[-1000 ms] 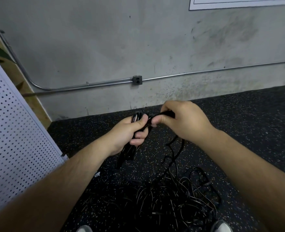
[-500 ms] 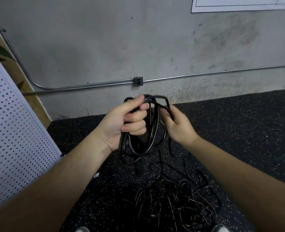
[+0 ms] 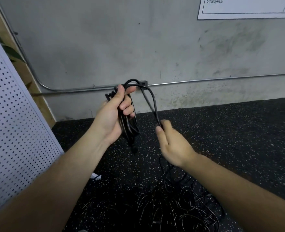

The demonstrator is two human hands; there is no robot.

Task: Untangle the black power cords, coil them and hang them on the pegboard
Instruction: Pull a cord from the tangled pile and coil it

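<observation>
The pegboard (image 3: 12, 131) stands on the left. In the middle, before the wall (image 3: 104, 47), the left hand (image 3: 113, 114) holds the coil (image 3: 131, 129). The right hand (image 3: 173, 144) is just right of it and lower, pinching a cord loop (image 3: 153, 101). The cord pile (image 3: 180, 208) lies on the floor (image 3: 239, 139) below.
</observation>
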